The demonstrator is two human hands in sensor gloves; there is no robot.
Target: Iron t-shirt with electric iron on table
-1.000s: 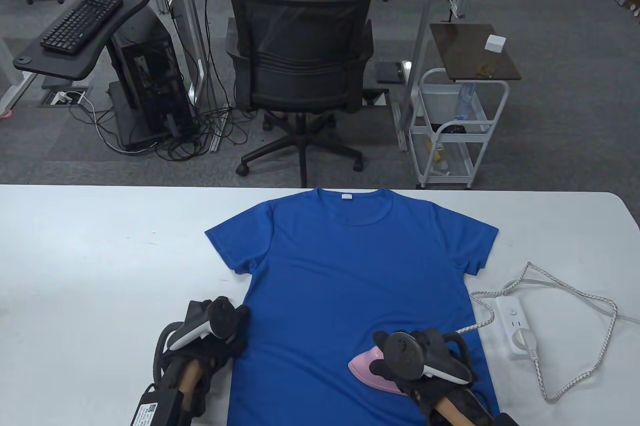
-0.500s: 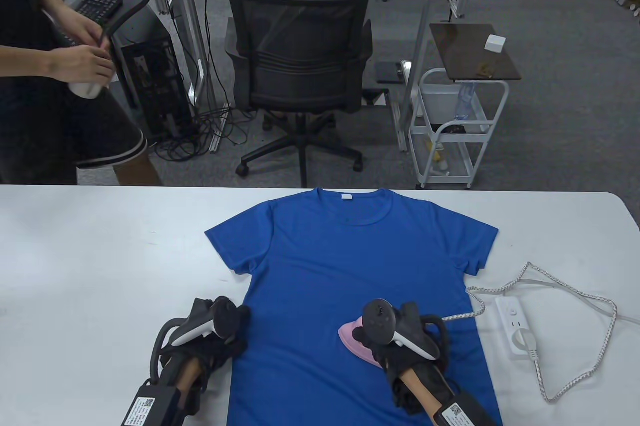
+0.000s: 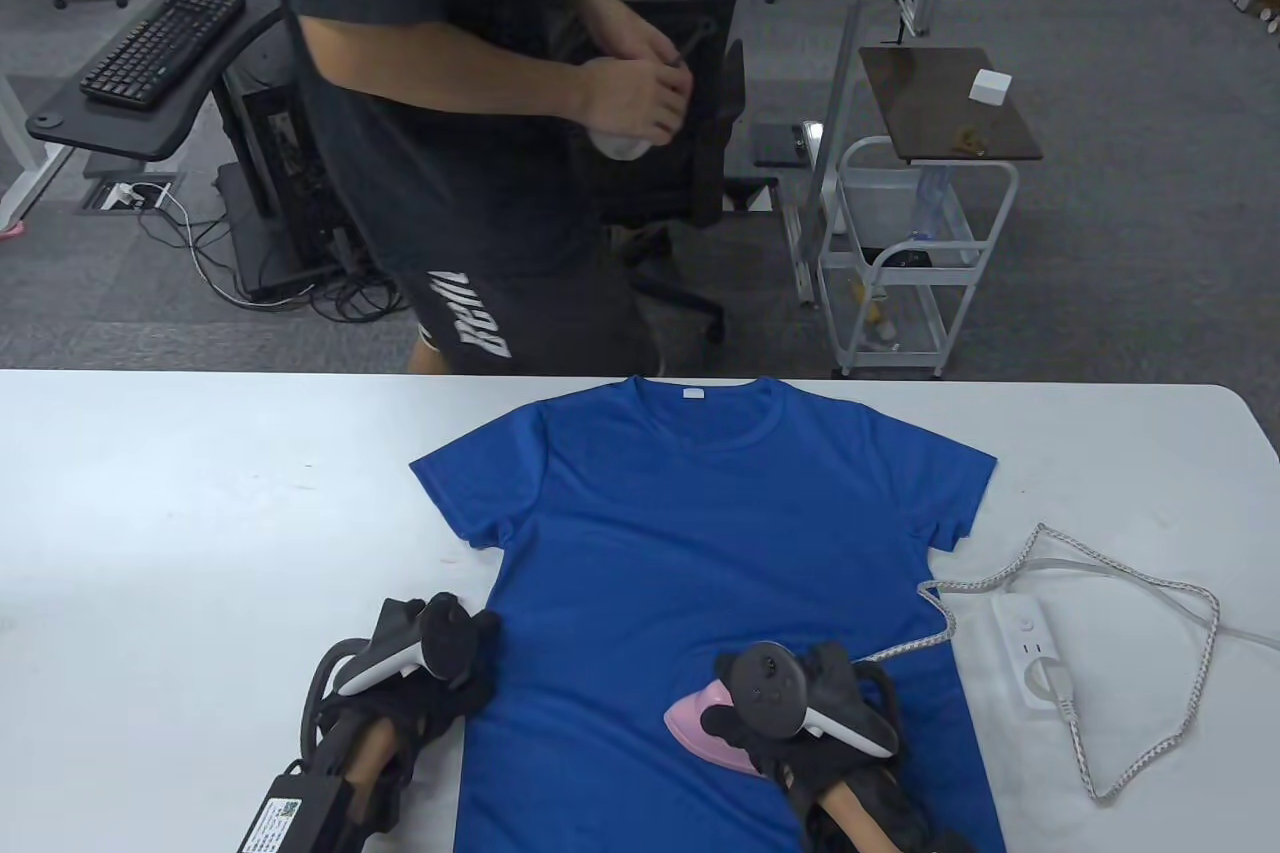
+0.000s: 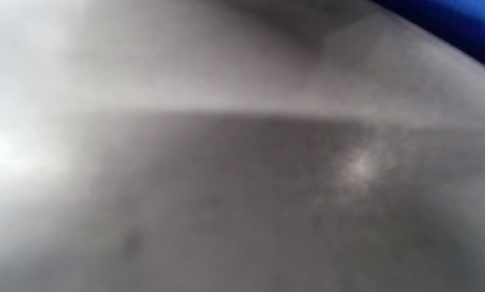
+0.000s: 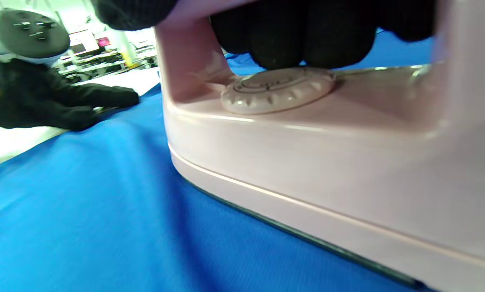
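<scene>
Shirt: the blue t-shirt lies flat on the white table, collar at the far edge, hem at the near edge; its long axis runs away from the person.
Iron: the pink electric iron sits soleplate-down on the lower right part of the shirt, nose pointing left and slightly away.
Key relation: most of the shirt still to be pressed lies ahead and to the left of the iron's nose, toward chest and collar; the right hand is the one on the tool.
Right hand: the right hand wraps its fingers round the iron's handle, above the temperature dial; the forearm comes in from the bottom edge.
Left hand: the left hand rests palm-down at the shirt's left side seam, fingers reaching to the fabric edge; it grips nothing I can see, and its wrist view is a blur.
Cord: the braided cord trails right from the iron to the power strip.
</scene>
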